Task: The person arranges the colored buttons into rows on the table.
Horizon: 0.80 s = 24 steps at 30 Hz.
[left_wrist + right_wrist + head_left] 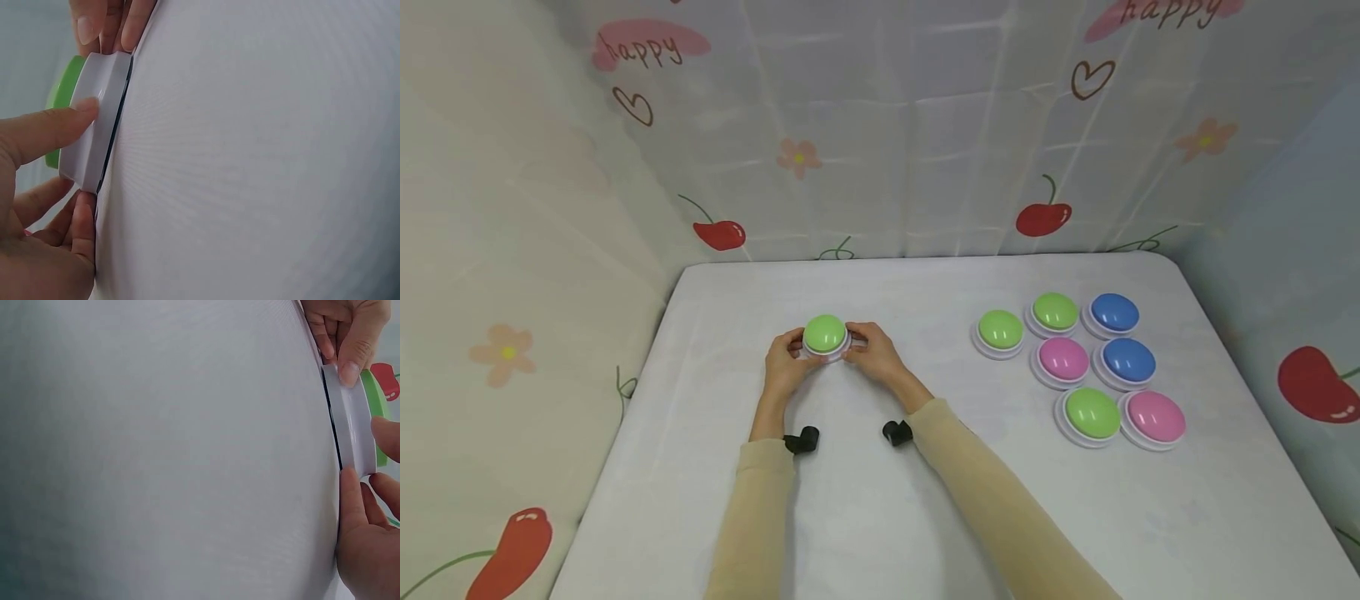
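A round push button (825,334) with a green dome and white base rests on the table's left half, between both hands. My left hand (786,364) grips the base from the left, its thumb (84,114) across the white side and its fingers curled round the edge. From the other side my right hand (874,354) holds the same base, fingertips (351,481) down at its lower edge. In the left wrist view the dark underside of the white base (100,125) lies right along the white cloth.
At the right stands a group of similar buttons: green ones (1001,330), pink ones (1064,359) and blue ones (1115,312). White cloth covers the table (880,500). A printed curtain (910,125) hangs behind the far edge. Each wrist carries a small black camera (802,440).
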Motion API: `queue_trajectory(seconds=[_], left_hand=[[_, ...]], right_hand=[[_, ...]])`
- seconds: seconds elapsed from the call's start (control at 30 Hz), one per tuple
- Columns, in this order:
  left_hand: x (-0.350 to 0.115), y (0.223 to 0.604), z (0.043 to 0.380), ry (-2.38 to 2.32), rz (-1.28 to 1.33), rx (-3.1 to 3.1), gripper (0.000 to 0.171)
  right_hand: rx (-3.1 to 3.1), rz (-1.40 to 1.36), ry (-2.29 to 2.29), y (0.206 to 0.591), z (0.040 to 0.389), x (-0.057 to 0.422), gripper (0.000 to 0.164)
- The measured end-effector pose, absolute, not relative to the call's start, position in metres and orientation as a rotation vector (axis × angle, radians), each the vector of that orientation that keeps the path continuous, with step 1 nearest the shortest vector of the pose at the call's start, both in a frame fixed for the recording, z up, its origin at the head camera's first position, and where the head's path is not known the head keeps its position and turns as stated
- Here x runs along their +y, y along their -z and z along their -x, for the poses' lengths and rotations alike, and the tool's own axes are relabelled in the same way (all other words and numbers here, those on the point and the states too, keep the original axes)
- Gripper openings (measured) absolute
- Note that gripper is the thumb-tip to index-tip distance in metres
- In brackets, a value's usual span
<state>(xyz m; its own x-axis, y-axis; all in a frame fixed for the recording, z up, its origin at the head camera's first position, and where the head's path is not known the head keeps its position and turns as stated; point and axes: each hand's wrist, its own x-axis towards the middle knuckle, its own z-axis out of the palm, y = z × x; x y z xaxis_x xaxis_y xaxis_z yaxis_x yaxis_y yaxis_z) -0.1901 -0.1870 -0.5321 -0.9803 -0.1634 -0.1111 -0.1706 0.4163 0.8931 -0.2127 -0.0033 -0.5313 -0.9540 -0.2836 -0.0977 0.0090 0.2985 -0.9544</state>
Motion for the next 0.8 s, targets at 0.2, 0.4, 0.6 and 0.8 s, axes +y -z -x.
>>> queue_trajectory(seconds=[0.2,0.4,0.6,0.8], left_hand=[[-0.184,0.531,0.19,-1.668,0.303,2.623,0.082],[-0.173,0.523,0.184,-1.563,0.308,2.727,0.088],[-0.147,0.506,0.172,-1.531,0.268,2.828,0.09],[-0.116,0.485,0.161,-1.715,0.055,2.727,0.085]], right_hand=[[2.338,0.201,1.674,0.527,0.209,-0.001,0.06],[2.34,0.095,1.611,0.515,0.197,0.015,0.059],[2.33,-0.014,1.594,0.497,0.171,0.046,0.06],[2.327,-0.134,1.709,0.486,0.145,0.089,0.061]])
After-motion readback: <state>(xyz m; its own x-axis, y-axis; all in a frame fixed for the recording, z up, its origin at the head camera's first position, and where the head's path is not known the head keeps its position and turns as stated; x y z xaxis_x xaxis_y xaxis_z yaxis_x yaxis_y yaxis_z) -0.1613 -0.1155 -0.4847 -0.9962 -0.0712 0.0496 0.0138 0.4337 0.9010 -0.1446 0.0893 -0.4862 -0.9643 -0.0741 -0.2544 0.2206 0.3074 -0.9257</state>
